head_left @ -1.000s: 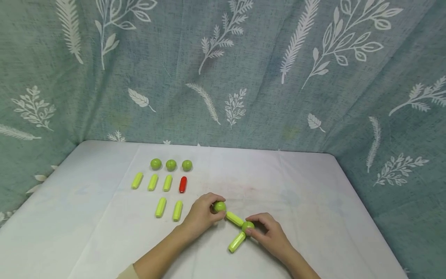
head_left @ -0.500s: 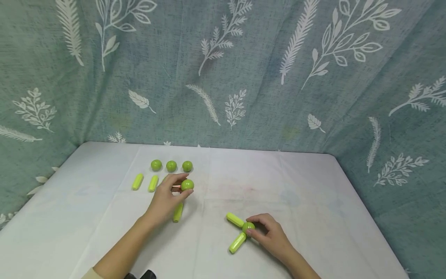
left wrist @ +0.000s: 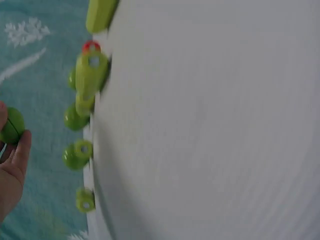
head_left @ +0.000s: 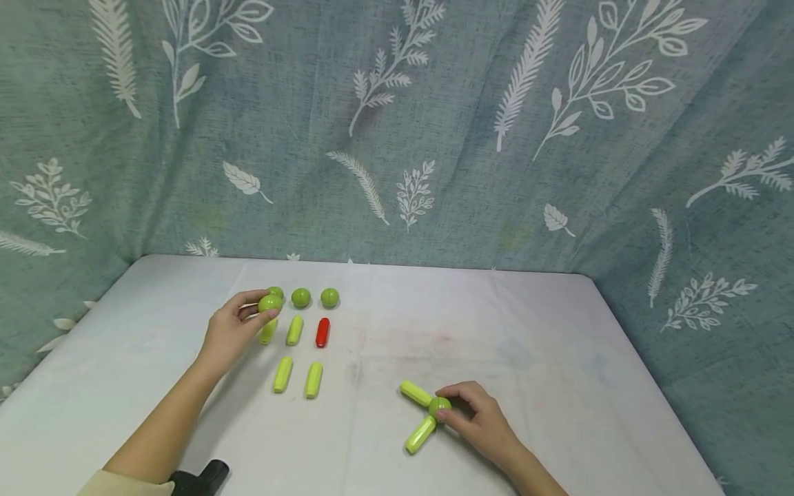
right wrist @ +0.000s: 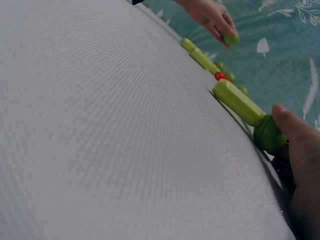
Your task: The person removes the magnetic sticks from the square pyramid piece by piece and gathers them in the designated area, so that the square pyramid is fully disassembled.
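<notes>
My left hand (head_left: 228, 336) pinches a glossy green ball (head_left: 269, 303) between fingertips and thumb, raised over the back left of the table. In the right wrist view that ball (right wrist: 231, 39) hangs clear of the table. Two small green balls (head_left: 300, 297) and one partly covered by the held ball stand in a row just behind. My right hand (head_left: 480, 418) pinches another green ball (head_left: 439, 406), low at the table. Two yellow-green sticks (head_left: 415, 393) meet this ball, forming a V that points right; one is the nearer stick (head_left: 420, 436).
A red stick (head_left: 322, 332) lies among yellow-green sticks (head_left: 294, 331) left of centre. Two more yellow-green sticks (head_left: 313, 380) lie nearer me. A white cloth covers the table (head_left: 533, 331); a leaf-patterned curtain (head_left: 459, 138) hangs behind. A black object (head_left: 201, 477) shows by the left forearm.
My left hand has carried its ball away from the tip of the far stick, leftward and back across the table. The right hand keeps its hold on the other ball.
</notes>
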A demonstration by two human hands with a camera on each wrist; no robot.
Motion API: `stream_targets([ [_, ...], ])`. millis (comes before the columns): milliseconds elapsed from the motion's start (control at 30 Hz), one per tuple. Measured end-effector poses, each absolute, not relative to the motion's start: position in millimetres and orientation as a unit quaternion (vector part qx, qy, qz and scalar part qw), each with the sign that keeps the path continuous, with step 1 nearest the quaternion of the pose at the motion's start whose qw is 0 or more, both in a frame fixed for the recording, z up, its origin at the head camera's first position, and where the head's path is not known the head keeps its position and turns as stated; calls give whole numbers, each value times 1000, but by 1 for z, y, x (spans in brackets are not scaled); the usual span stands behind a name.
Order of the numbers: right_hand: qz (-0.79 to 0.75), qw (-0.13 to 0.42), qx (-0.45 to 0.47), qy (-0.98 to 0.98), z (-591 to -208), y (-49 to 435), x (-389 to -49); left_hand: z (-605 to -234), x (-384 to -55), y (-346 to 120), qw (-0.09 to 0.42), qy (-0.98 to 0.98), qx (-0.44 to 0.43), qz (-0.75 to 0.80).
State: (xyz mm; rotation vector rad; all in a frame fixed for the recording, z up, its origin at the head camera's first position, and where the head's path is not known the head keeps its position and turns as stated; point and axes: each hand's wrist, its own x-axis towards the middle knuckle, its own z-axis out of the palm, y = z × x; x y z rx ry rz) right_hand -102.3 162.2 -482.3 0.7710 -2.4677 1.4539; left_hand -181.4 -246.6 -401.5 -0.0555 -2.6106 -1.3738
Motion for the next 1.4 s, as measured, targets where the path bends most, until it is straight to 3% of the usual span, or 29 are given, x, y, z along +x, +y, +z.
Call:
stream_targets([
  [233, 484, 95, 263, -829, -483, 163, -104, -413, -210, -286, 130, -906, -12, -403],
  [633, 480, 105, 273, -827, -482, 163, -102, -436, -243, -313, 37, -901, 61, -428],
  [1400, 470, 109, 275, -832, -481, 159, -101, -441, -246, -318, 21, -917, 62, -393],
])
